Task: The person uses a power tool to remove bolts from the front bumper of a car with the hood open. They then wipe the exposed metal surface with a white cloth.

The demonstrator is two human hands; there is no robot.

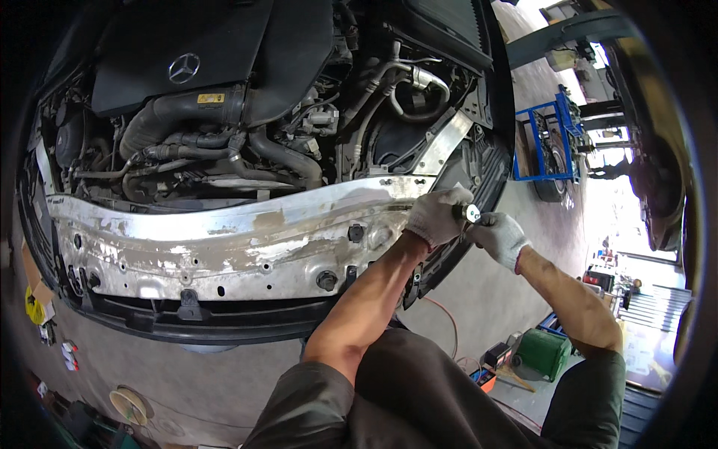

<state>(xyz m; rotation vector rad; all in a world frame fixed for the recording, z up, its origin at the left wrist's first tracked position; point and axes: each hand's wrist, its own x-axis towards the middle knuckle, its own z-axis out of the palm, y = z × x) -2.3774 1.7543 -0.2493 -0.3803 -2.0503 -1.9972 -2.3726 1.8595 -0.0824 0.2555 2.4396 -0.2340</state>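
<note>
The bare metal crossmember [224, 247] spans the stripped front of the car below the engine bay [217, 97], its surface patched with scraped paint and filler, with a black bolt [326, 280] low on its face. At its right end, the gloved left hand [437, 217] is clenched around a small silver tool [471, 213] held against the beam. The gloved right hand [499, 238] grips the same tool just beside it, and a blue rack [546, 142] stands well apart on the floor.
</note>
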